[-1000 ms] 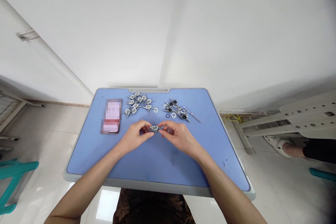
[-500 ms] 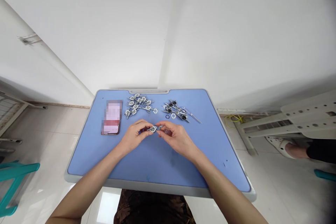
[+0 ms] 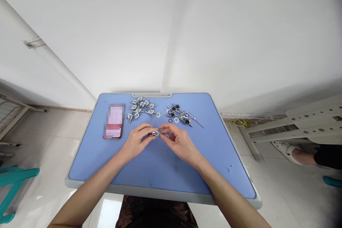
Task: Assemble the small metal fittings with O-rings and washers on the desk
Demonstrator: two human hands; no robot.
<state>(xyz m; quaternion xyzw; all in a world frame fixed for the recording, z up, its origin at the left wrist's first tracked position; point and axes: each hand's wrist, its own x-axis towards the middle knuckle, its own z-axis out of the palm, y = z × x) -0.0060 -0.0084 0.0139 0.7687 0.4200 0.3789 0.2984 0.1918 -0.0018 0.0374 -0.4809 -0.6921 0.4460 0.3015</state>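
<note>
Over the middle of the blue table (image 3: 149,164), a small silver metal fitting with an oval flange (image 3: 155,133) is pinched between both hands. My left hand (image 3: 137,140) grips its left side with thumb and fingertips. My right hand (image 3: 179,140) closes on its right end, where the fingers partly hide it. Beyond my left hand lies a heap of similar silver fittings (image 3: 141,107). Past my right hand is a second group of fittings with black round parts (image 3: 173,109). Near that group are a dark ring (image 3: 170,120), a flat flange plate (image 3: 176,120) and a thin screwdriver-like tool (image 3: 197,119).
A phone (image 3: 114,121) with a blurred screen lies on the table's left side. A white wall (image 3: 133,35) rises behind the table. Teal stool legs (image 3: 18,178) stand at the left. On the right are a pale metal frame (image 3: 294,128), a yellow cord (image 3: 238,124) and a person's shoe (image 3: 285,151).
The fitting has turned slightly between my fingers and sits a little lower. Both hands keep their grip. The whole view has shifted slightly.
</note>
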